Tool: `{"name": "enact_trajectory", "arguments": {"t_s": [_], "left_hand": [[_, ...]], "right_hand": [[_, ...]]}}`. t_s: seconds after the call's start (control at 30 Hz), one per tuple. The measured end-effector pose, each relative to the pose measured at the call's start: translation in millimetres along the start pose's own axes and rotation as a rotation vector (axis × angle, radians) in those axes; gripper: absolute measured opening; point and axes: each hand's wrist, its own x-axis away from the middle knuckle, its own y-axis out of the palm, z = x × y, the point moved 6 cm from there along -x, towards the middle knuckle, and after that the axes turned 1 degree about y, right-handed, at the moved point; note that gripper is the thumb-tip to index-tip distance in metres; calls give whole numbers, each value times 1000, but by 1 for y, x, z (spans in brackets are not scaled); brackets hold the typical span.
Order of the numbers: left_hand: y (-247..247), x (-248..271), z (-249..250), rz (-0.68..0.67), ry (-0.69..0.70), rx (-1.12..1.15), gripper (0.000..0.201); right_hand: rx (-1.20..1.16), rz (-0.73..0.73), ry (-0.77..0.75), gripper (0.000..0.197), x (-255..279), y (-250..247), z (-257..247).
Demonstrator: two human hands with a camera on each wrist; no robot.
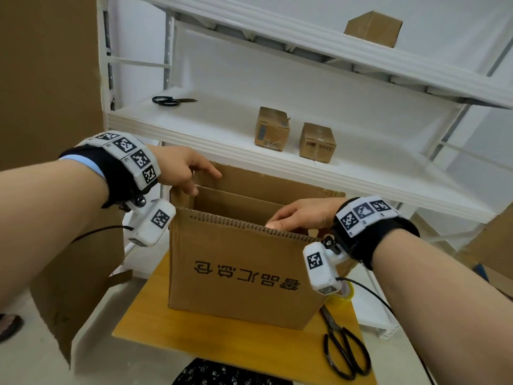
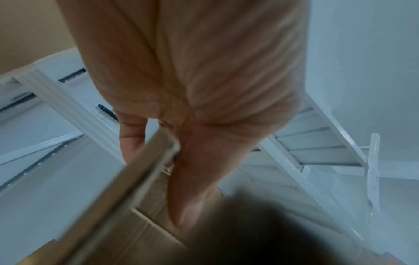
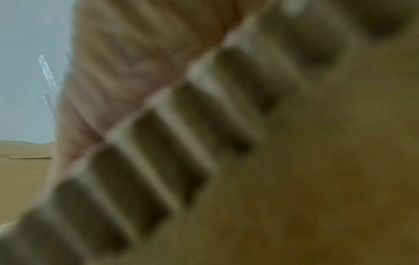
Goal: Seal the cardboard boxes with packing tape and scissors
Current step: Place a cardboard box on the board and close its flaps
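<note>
An open cardboard box [image 1: 238,273] stands at the centre of the head view on a wooden bench [image 1: 155,326], with printed characters upside down on its near wall. The left hand [image 1: 177,168], at centre left, pinches the edge of the left side flap [image 1: 180,197] between thumb and fingers; the left wrist view confirms a cardboard edge [image 2: 145,170] held between thumb and fingers. The right hand [image 1: 302,215], at centre right, lies over the corrugated top edge of the near wall [image 1: 249,226], fingers inside the box, thumb pressed against that edge; the blurred right wrist view shows the palm [image 3: 136,62] against the fluted edge [image 3: 170,143]. Whether the fingers curl round the wall cannot be told. A pair of black scissors [image 1: 344,348] lies on the bench at lower right, just beside the box. A roll of yellowish tape [image 1: 342,297] sits beyond the scissors, partly hidden by the right wrist camera. On the white shelf [image 1: 211,140] behind the box, at upper centre, stand two small cardboard boxes [image 1: 272,127] [image 1: 317,143] near each other, and a second pair of scissors [image 1: 170,100] lies at upper left. Another small box [image 1: 373,29] stands on the top shelf.
</note>
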Motion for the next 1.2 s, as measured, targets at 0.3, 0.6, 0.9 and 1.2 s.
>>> {"name": "enact_trajectory", "arguments": {"t_s": [0.3, 0.6, 0.9, 1.2], "left_hand": [[1, 8, 17, -57, 62, 294, 46], [15, 11, 18, -183, 32, 390, 90], [33, 14, 23, -330, 14, -7, 107], [45, 3, 38, -315, 34, -165, 72]], "right_hand": [[-50, 36, 11, 86, -4, -1, 4], [-48, 60, 23, 85, -2, -2, 5], [-47, 94, 103, 78, 5, -2, 5], [-41, 248, 213, 72, 7, -21, 33]]}}
